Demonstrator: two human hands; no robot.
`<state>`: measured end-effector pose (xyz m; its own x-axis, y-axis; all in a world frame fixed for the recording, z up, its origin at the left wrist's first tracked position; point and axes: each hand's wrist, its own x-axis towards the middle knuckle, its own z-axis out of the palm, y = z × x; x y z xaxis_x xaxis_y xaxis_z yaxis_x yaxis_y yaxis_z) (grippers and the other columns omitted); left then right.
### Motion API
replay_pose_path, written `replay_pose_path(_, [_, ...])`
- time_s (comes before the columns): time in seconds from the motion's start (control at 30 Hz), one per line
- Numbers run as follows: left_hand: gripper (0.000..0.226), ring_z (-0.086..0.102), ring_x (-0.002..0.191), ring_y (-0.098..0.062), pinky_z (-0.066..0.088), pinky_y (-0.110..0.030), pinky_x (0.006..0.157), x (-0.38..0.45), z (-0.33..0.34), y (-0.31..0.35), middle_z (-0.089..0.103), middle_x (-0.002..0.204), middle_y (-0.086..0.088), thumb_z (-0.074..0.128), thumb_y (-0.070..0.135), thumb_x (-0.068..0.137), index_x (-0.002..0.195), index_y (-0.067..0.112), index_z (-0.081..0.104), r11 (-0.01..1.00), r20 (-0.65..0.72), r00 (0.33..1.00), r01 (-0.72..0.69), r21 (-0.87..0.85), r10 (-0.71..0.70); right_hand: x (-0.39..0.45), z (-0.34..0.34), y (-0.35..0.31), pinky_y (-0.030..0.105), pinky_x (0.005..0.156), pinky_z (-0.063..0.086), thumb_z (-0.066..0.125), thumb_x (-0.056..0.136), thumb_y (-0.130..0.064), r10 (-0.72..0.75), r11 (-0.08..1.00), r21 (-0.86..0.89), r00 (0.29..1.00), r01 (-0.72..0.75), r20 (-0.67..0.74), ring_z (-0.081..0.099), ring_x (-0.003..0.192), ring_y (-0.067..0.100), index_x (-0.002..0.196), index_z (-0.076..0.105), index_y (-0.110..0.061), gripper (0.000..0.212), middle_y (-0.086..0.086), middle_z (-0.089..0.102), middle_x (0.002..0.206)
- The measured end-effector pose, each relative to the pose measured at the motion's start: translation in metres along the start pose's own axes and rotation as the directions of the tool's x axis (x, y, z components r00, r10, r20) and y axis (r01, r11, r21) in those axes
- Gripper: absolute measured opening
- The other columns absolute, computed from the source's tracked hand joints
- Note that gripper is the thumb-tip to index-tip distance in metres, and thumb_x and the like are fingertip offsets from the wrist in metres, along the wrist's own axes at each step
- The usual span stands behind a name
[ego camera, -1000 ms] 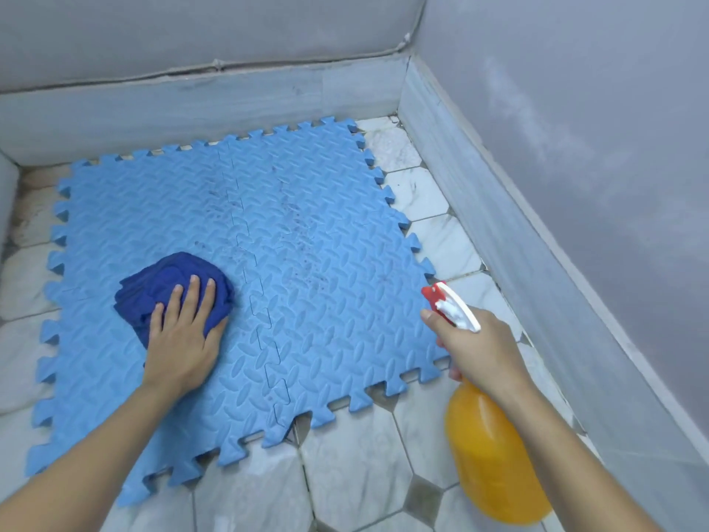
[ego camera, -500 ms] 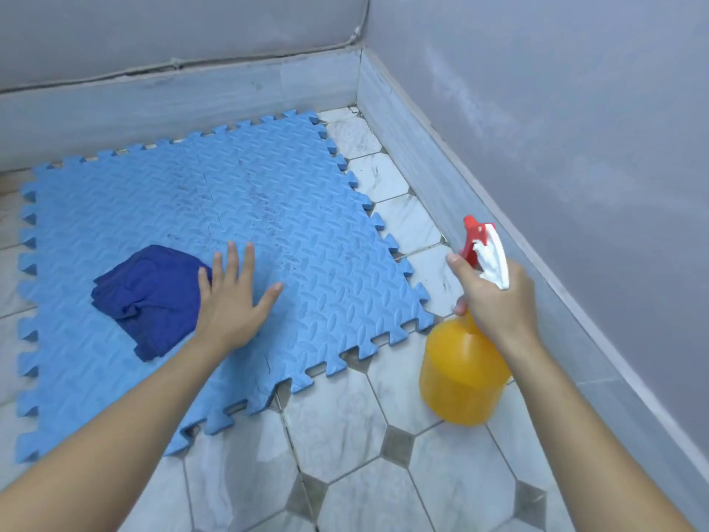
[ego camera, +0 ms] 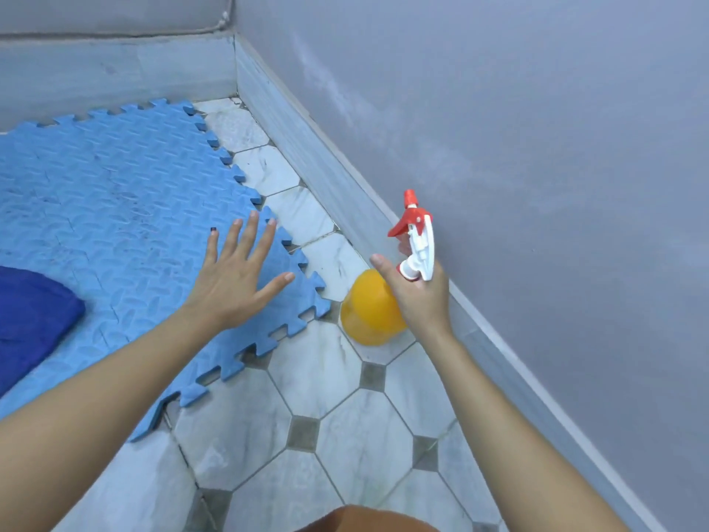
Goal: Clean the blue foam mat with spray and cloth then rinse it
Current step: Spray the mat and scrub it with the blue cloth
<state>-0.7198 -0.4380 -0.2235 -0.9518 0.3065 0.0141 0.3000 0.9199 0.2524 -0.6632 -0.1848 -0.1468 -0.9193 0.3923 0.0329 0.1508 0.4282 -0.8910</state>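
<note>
Down on the tiled floor (ego camera: 337, 408) we see the blue foam mat (ego camera: 126, 209) lying flat, its far toothed edge close to the grey skirting (ego camera: 115, 74) of the back wall and its right toothed edge running diagonally, with a strip of bare marble-look tiles between it and the skirting of the right wall (ego camera: 537, 147). That strip is narrow at the corner and widens toward us. The mat's near edge is also toothed, and one near corner lifts slightly off the tiles. Dark smudges mark the mat's middle.

Our left hand (ego camera: 234, 282) is spread flat, fingers straight and apart, over the mat's right corner; we cannot tell whether the palm presses the foam or hovers just above it. The dark blue cloth (ego camera: 30, 324) lies bunched on the mat at the left border of the view, well apart from that hand.

Our right hand (ego camera: 418, 297) grips the neck of the spray bottle (ego camera: 368, 312), fingers curled round it below the red and white trigger head, the thumb raised. The orange body hangs tilted over the bare tiles just beside the mat's right corner, near the right skirting. Nearer to us the floor is open tile, with a knee (ego camera: 360, 520) at the bottom border.
</note>
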Motion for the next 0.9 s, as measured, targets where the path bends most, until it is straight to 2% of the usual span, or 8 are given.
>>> replay_pose_path(0.03, [0.087, -0.006, 0.149, -0.026, -0.006, -0.051, 0.118, -0.001, -0.001, 0.000, -0.012, 0.161, -0.003, 0.009, 0.076, 0.082, 0.152, 0.028, -0.011, 1.000, -0.003, 1.000, 0.016, -0.013, -0.016, -0.004, -0.006, 0.001, 0.023, 0.070, 0.045, 0.076, 0.070, -0.057, -0.026, 1.000, 0.011, 1.000, 0.026, 0.006, 0.060, 0.077, 0.011, 0.101, 0.065, -0.014, 0.055, -0.004, 0.064, 0.079])
replay_pose_path(0.1, [0.087, -0.008, 0.148, -0.026, -0.007, -0.050, 0.117, -0.004, -0.005, -0.002, -0.014, 0.161, -0.003, 0.009, 0.077, 0.082, 0.151, 0.029, -0.013, 0.998, -0.002, 0.999, 0.040, -0.038, -0.040, -0.011, -0.016, -0.001, 0.020, 0.090, 0.048, 0.062, 0.075, -0.069, -0.090, 0.993, 0.083, 0.996, 0.089, 0.014, 0.060, 0.112, 0.004, 0.136, 0.053, -0.016, 0.081, -0.011, 0.065, 0.120])
replay_pose_path(0.2, [0.088, -0.008, 0.148, -0.026, -0.007, -0.050, 0.117, -0.002, -0.019, -0.005, -0.016, 0.160, -0.002, 0.006, 0.078, 0.081, 0.151, 0.029, -0.014, 1.000, -0.030, 0.999, 0.021, -0.002, -0.021, -0.011, -0.032, -0.022, 0.036, 0.116, 0.034, 0.043, 0.081, -0.080, -0.216, 0.957, 0.198, 0.976, 0.214, -0.011, 0.036, 0.142, 0.005, 0.152, 0.031, -0.019, 0.094, -0.005, 0.040, 0.154])
replay_pose_path(0.33, [0.086, -0.008, 0.148, -0.025, -0.007, -0.050, 0.117, 0.014, -0.058, -0.014, -0.016, 0.161, -0.002, 0.009, 0.077, 0.083, 0.151, 0.029, -0.013, 1.000, -0.149, 0.989, 0.009, -0.002, -0.009, 0.006, -0.047, -0.082, 0.034, 0.123, 0.016, 0.026, 0.081, -0.083, -0.371, 0.929, -0.013, 0.929, 0.371, 0.014, 0.014, 0.149, 0.003, 0.157, 0.015, -0.019, 0.100, -0.006, 0.019, 0.163])
replay_pose_path(0.43, [0.086, -0.005, 0.149, -0.027, -0.005, -0.052, 0.116, 0.023, -0.092, -0.030, -0.011, 0.162, -0.004, 0.011, 0.076, 0.084, 0.152, 0.028, -0.010, 0.998, -0.227, 0.973, 0.055, 0.020, -0.049, 0.018, -0.037, -0.126, 0.037, 0.124, 0.006, 0.029, 0.087, -0.074, -0.464, 0.857, -0.189, 0.877, 0.480, 0.127, -0.004, 0.151, 0.007, 0.157, 0.004, -0.017, 0.094, -0.004, 0.003, 0.165])
replay_pose_path(0.6, [0.087, -0.006, 0.148, -0.029, -0.005, -0.053, 0.116, -0.011, -0.126, -0.080, -0.009, 0.162, -0.006, 0.015, 0.075, 0.085, 0.153, 0.025, -0.008, 0.984, -0.244, 0.958, 0.168, 0.057, -0.150, 0.020, 0.035, -0.158, 0.042, 0.124, 0.000, 0.030, 0.092, -0.066, -0.574, 0.726, -0.221, 0.752, 0.651, 0.324, -0.009, 0.152, 0.014, 0.157, 0.004, -0.017, 0.086, -0.001, -0.001, 0.166])
replay_pose_path(0.73, [0.088, -0.004, 0.148, -0.029, -0.003, -0.054, 0.117, -0.081, -0.118, -0.142, -0.007, 0.162, -0.004, 0.018, 0.075, 0.086, 0.153, 0.023, -0.006, 0.943, -0.210, 0.933, 0.319, 0.096, -0.294, 0.004, 0.127, -0.130, 0.042, 0.123, -0.002, 0.023, 0.088, -0.074, -0.437, 0.704, -0.219, 0.654, 0.676, 0.617, -0.011, 0.151, 0.014, 0.157, 0.008, -0.021, 0.088, -0.002, -0.003, 0.165])
replay_pose_path(0.9, [0.078, -0.007, 0.148, -0.028, -0.005, -0.050, 0.118, -0.135, -0.069, -0.182, -0.011, 0.162, -0.002, 0.022, 0.062, 0.094, 0.153, 0.019, -0.006, 0.855, -0.091, 0.856, 0.515, 0.062, -0.509, 0.000, 0.187, -0.076, 0.050, 0.122, 0.004, 0.008, 0.078, -0.085, -0.238, 0.526, -0.335, 0.513, 0.782, 0.825, -0.007, 0.152, 0.020, 0.157, 0.005, -0.025, 0.099, -0.001, -0.004, 0.166])
